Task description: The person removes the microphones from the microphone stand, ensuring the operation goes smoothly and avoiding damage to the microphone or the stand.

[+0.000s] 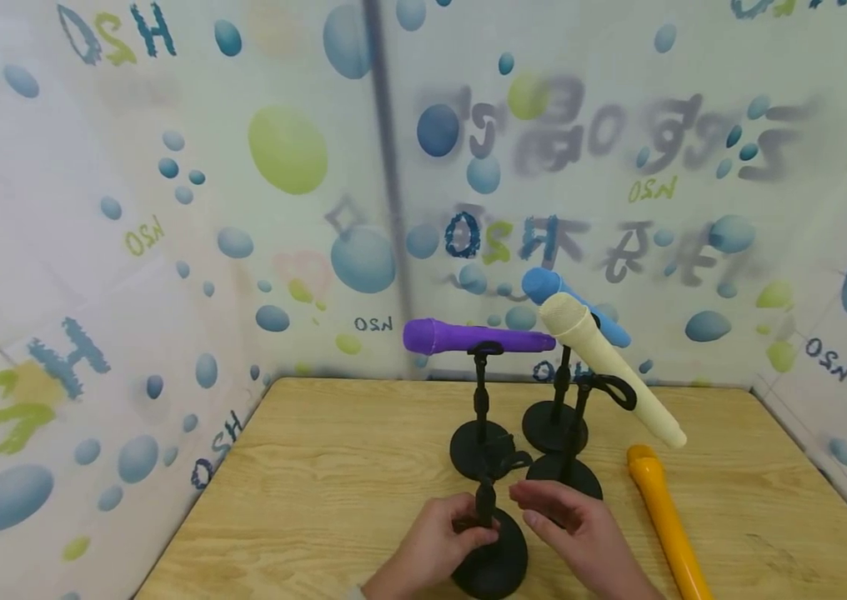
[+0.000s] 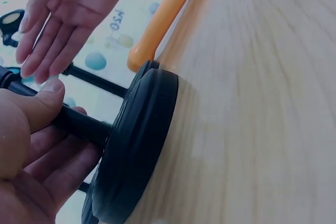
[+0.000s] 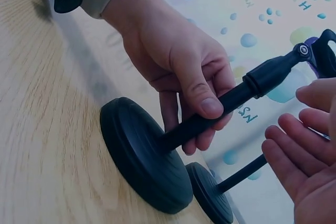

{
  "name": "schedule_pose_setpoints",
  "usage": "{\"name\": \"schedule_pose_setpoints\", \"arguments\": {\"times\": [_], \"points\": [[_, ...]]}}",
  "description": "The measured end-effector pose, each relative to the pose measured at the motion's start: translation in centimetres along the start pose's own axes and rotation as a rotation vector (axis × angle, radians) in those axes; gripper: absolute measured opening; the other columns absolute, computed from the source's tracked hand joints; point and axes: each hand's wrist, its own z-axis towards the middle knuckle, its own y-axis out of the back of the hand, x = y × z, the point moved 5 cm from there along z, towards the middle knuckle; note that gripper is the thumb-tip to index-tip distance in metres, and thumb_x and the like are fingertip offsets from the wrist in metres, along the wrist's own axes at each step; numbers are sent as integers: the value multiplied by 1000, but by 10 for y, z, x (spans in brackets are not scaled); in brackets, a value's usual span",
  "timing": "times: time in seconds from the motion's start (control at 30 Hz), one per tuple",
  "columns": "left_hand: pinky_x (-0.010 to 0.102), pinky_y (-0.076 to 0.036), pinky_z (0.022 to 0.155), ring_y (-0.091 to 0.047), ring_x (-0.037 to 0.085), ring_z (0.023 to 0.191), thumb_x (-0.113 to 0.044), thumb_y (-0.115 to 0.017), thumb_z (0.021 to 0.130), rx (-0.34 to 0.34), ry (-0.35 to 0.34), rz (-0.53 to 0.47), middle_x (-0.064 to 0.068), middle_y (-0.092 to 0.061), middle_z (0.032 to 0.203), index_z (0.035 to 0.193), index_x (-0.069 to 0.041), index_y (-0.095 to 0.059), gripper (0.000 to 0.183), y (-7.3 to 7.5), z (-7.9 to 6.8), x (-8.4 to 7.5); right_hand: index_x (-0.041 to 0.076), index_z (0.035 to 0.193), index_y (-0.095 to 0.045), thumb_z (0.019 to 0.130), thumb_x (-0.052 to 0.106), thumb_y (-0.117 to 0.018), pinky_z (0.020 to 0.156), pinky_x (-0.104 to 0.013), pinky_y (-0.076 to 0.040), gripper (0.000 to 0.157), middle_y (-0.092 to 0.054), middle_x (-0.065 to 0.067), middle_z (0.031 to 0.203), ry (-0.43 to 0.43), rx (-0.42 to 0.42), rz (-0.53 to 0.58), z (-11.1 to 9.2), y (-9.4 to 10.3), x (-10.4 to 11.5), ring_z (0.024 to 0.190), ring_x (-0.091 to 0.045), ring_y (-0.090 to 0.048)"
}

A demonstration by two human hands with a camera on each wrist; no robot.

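Blk mic stand [image 1: 485,498] w/ rnd base [image 1: 500,568] just under L hand [image 1: 434,537], pole approx upright betw that hand's thumb & fingers, looped clip [image 3: 321,56] above, all just L of R hand [image 1: 581,531]

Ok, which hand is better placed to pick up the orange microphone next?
Probably the right hand: it holds nothing and is nearer the orange microphone, while the left hand grips the front black stand.

Wooden table [image 1: 318,483]; on it, four black microphone stands [image 1: 504,562]; orange microphone [image 1: 668,525].
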Motion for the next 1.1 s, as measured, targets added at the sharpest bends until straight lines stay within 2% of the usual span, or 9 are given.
{"name": "schedule_pose_setpoints", "arguments": {"times": [0.17,0.33,0.47,0.77,0.93,1.1], "points": [[21,-60,88,-74,3,96,-13,-81,97,-42,-9,11,-1,-83,102,105,-11,-80,8,13,-4,3,9,140,-69,104,28,-74,100,-26,-61,41,-74,-14,138,7,28,11,5,-4,0,124,-29,-73],[21,-60,87,-76,4,97,-12,-82,96,-97,-48,32,4,-83,102,103,-8,-79,8,26,-8,6,6,138,-70,104,24,-74,96,-20,-59,38,-75,-14,135,66,22,20,9,-8,4,118,-12,-75],[20,-60,86,-76,6,97,-13,-82,96,-141,-29,49,4,-83,102,103,-9,-79,8,37,-13,10,2,139,-69,105,22,-72,95,-17,-58,39,-75,-17,136,106,47,43,13,-14,8,115,-3,-73],[19,-59,83,-75,6,94,-13,-83,96,-228,33,90,6,-83,101,103,-8,-78,10,63,-26,18,5,140,-69,106,22,-72,100,-25,-60,38,-72,-19,141,101,118,71,24,-32,15,118,-4,-72],[21,-59,82,-75,7,92,-12,-83,95,-291,38,139,8,-83,99,103,-6,-77,11,81,-34,20,5,139,-70,106,21,-72,99,-22,-60,38,-73,-19,139,104,128,83,30,-42,18,116,-3,-73],[21,-60,82,-76,7,92,-13,-83,95,-348,58,181,7,-83,99,103,-7,-77,12,98,-41,26,0,139,-69,105,20,-72,98,-18,-57,40,-72,-22,138,142,166,107,33,-54,22,116,-3,-73]]}}
